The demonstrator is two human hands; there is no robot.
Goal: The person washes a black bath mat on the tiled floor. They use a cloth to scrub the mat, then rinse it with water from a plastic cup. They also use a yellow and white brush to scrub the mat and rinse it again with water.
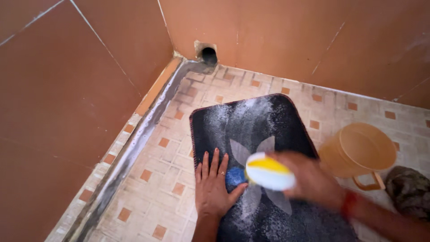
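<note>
L hand [211, 184] lies spread flat on soft dark mat [255, 134] at centre-bottom, R hand [311, 179] grips stiff, light-looking yellow-white brush [268, 171] around its back.

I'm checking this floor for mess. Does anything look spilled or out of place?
Yes. White powder is scattered over the dark mat, thickest near its far end. The left hand lies flat on the mat; the right hand holds a white and yellow brush, blurred. A grey cloth heap sits beside the bucket.
</note>
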